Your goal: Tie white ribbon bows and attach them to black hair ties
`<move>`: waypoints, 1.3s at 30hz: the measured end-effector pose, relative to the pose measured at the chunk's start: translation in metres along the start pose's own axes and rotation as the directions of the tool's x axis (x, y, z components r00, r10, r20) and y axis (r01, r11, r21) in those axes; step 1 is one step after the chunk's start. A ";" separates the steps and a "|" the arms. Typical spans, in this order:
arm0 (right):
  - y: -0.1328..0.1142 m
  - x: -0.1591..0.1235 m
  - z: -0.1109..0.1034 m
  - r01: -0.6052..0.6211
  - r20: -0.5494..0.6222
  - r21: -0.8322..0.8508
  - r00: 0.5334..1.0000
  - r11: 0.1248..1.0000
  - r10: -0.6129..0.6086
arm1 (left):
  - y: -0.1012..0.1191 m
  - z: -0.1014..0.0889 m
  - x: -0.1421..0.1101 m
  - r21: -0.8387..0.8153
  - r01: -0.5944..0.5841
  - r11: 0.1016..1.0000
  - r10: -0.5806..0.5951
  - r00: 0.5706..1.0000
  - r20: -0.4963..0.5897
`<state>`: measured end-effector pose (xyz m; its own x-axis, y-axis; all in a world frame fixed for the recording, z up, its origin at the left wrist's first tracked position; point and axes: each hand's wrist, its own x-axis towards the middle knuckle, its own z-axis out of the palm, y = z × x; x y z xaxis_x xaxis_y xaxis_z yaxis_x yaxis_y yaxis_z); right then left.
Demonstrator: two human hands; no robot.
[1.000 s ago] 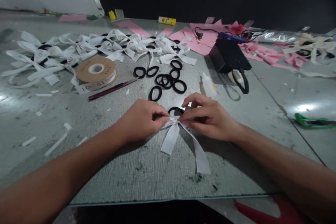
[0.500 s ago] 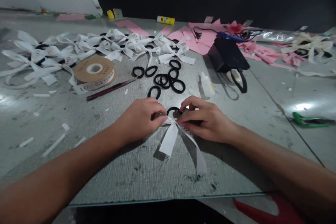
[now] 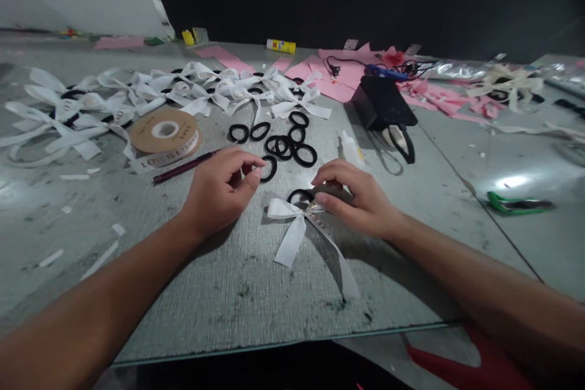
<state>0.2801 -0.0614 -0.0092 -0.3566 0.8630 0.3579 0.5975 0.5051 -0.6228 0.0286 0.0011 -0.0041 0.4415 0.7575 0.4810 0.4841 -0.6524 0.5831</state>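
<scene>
1. Ribbon bow (image 3: 292, 219) lies flat on the counter (image 3: 256, 292) near the middle of the view, tied onto a black hair tie (image 3: 299, 195) at its 12 o'clock; one loop shows on the left, the other is hidden under the right hand, and two tails run down toward 5 and 7 o'clock.
2. Right hand (image 3: 361, 201) rests on the bow's right side; its fingertips press down at the knot and on the hair tie, curled rather than spread.
3. Left hand (image 3: 219, 192) sits off the bow at its 9 o'clock, holding nothing; thumb and forefinger are bent toward each other, close to a loose hair tie (image 3: 269, 167) but I cannot tell whether they touch it.
4. Judging by the knot and loops, this bow looks tied; only neatening seems left.
5. Finished bows (image 3: 137, 97) lie piled at 10 to 12 o'clock; a cluster of bare hair ties (image 3: 286, 137) at 12 o'clock suggests more remain.
6. Ribbon spool (image 3: 164, 131) and a dark pen (image 3: 185, 167) lie at 10 o'clock; a small glue bottle (image 3: 351, 149) stands at 1 o'clock.
</scene>
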 end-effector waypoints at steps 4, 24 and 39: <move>-0.003 0.015 -0.002 -0.108 0.055 -0.073 0.992 0.991 0.112 | -0.002 0.000 -0.002 -0.035 -0.020 0.999 0.018 0.999 -0.046; -0.022 0.055 -0.011 -0.063 0.614 -0.228 0.765 0.972 0.193 | -0.015 -0.001 -0.007 0.003 -0.083 0.997 0.083 0.996 0.019; -0.057 0.035 0.007 -0.079 0.561 -0.124 0.816 0.989 0.135 | 0.053 -0.059 -0.023 -0.119 0.012 0.993 -0.026 0.993 -0.118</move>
<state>0.2287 -0.0601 0.0337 -0.6136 0.7682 -0.1826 0.7080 0.4329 -0.5580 -0.0006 -0.0489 0.0541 0.3363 0.7716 0.5400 0.3960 -0.6361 0.6622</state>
